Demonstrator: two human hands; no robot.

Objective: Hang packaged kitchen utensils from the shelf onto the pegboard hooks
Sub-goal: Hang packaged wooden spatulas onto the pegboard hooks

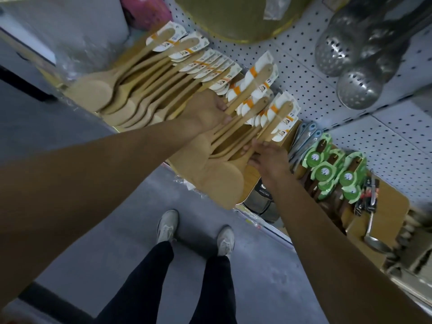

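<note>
Holding a fanned bunch of wooden spatulas [230, 136] up against the pegboard [315, 73], the person works with both arms stretched forward and up. The left hand [205, 111] wraps its grip round the handles near their middle, fingers curled over the bundle, so the weight is carried there and the carded tops point towards the board. The right hand [264, 157] comes in from below with its fingers curled on the lower handles, just above the broad blades — likely to steady the bunch and to free one piece at a time. The white cards with orange bands [251, 77] sit at the top ends of the handles, which is where the hang holes should be, so keeping that end nearest the board makes sense; the hook itself is hidden behind the cards, and I cannot tell whether any of the held pieces is already threaded on. To the left, a long row of hung wooden spoons [145, 83] already slants from the board, all facing one way, which suggests the held bunch is meant for the next hook along. Green-carded utensils [332, 167] hang low to the right and perforated metal ladles [350, 66] higher up — both well apart from the hands.
</note>
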